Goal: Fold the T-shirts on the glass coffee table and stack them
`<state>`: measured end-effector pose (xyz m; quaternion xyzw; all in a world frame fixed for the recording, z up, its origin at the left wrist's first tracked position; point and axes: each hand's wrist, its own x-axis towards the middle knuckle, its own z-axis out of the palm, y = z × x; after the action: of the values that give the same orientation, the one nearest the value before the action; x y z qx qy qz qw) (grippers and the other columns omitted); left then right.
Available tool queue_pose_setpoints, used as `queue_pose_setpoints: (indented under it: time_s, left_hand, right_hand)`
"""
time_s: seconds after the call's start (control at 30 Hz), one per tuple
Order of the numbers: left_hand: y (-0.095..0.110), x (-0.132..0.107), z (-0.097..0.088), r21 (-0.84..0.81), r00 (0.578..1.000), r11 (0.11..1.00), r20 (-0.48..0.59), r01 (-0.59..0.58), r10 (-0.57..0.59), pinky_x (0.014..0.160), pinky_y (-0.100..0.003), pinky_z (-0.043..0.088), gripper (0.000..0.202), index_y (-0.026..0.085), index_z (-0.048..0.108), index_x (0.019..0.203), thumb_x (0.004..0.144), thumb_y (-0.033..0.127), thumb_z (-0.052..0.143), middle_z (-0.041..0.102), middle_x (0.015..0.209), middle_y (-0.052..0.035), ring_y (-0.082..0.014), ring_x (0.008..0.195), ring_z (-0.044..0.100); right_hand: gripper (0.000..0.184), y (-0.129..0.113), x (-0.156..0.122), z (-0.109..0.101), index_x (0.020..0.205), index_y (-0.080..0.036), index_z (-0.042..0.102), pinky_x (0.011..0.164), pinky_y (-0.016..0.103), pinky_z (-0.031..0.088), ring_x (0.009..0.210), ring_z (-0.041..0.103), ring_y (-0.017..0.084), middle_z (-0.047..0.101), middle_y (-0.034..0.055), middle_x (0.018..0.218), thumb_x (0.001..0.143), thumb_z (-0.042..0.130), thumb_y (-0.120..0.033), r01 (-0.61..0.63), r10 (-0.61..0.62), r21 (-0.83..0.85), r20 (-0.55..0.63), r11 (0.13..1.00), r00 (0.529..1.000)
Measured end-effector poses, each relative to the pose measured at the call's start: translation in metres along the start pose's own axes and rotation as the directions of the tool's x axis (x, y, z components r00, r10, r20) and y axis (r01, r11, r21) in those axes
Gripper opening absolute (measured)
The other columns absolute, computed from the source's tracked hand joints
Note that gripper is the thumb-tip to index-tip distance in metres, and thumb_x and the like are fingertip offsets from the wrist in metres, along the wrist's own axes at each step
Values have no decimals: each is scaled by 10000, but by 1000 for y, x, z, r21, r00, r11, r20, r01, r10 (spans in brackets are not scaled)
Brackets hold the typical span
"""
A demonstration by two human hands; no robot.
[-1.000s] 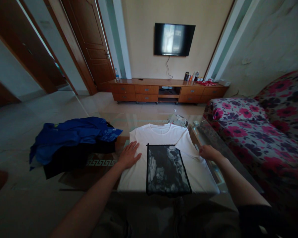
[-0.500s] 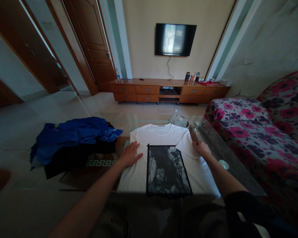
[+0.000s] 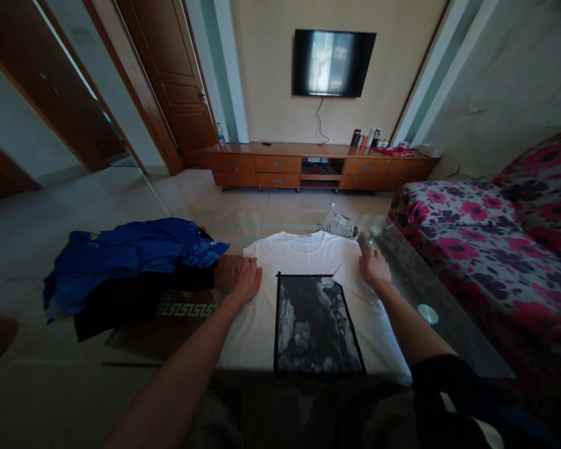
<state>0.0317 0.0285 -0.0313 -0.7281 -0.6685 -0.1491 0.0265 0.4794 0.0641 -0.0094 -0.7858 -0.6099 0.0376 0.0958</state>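
A white T-shirt (image 3: 303, 252) with a black-and-grey print panel (image 3: 313, 324) lies flat on a glass table (image 3: 430, 293), collar away from me. My left hand (image 3: 245, 280) rests flat on the shirt's left side, fingers stretched toward the shoulder. My right hand (image 3: 373, 267) lies flat on the shirt's right shoulder, fingers stretched forward near the table's edge. Neither hand holds anything.
A heap of blue and black clothes (image 3: 131, 262) lies left of the shirt. A floral sofa (image 3: 486, 237) runs along the right. Crumpled cloth (image 3: 337, 223) sits beyond the collar. Farther off stand a wooden TV cabinet (image 3: 318, 165), a wall TV (image 3: 333, 62) and a door (image 3: 172, 81).
My right hand has slid from the shirt's right edge up and inward to the right shoulder. My left hand has moved a little up the left side. The camera has tilted slightly.
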Motion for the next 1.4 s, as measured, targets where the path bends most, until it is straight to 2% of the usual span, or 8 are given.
queue_pose_setpoints:
  time_s: [0.1,0.23,0.53,0.67,0.77,1.03,1.23,1.4]
  left_hand:
    - [-10,7,16,13,999,999,-11,-50,50,1201,-476,216,596,164,337,1536,1013,447,311,355,1605,-150,-294,1492,286]
    - [-21,16,34,28,998,999,45,-41,40,1236,-498,131,698,161,265,1580,995,539,316,311,1635,-140,-290,1535,205]
    - [-31,54,44,31,998,998,47,-48,47,1241,-525,115,721,152,290,1577,989,570,291,293,1643,-134,-290,1541,189]
    - [-24,64,39,40,997,996,31,-77,75,1248,-523,75,724,124,324,1556,974,555,343,328,1623,-159,-308,1535,206]
    - [-10,65,36,5,992,993,32,-118,118,1255,-478,94,737,127,294,1568,971,555,358,295,1641,-140,-292,1544,180]
    - [11,52,45,-65,988,989,70,-136,141,1240,-488,152,756,135,321,1566,981,614,331,253,1657,-136,-310,1547,156]
    - [12,46,31,-142,983,983,-155,-116,93,1263,-433,140,560,140,414,1510,1036,416,305,354,1618,-123,-233,1535,221]
    - [1,27,2,-174,984,982,-172,-74,44,1258,-442,162,558,111,425,1492,1040,411,294,388,1592,-153,-244,1525,248]
  right_hand:
    - [678,-18,-1,19,1603,-183,255,1209,484,216,1521,200,309,226,132,1663,1021,257,-531,240,-239,-17,16,971,971]
    - [768,-25,3,44,1631,-165,158,1239,513,58,1559,21,279,87,104,1697,1011,157,-618,227,-223,-53,78,972,972]
    - [801,-29,31,54,1630,-133,161,1242,502,6,1560,35,268,99,117,1691,1002,152,-629,191,-188,-63,45,980,981]
    - [851,-38,33,52,1626,-98,144,1236,516,-33,1559,22,281,96,148,1687,988,151,-661,168,-166,-68,46,983,985]
    - [976,-53,28,54,1621,-43,91,1225,544,-41,1552,-20,337,39,202,1680,948,158,-745,144,-142,-54,41,988,989]
    - [945,-75,18,65,1630,-181,177,1197,614,-55,1546,-41,359,25,141,1695,920,213,-803,206,-206,6,57,979,977]
    - [847,-59,29,54,1608,-145,257,1249,495,51,1557,88,249,176,125,1678,986,81,-692,148,-148,303,-23,942,989]
    - [815,-15,28,11,1631,-126,150,1249,495,103,1562,57,251,112,116,1690,1000,-8,-617,152,-127,335,-96,930,987]
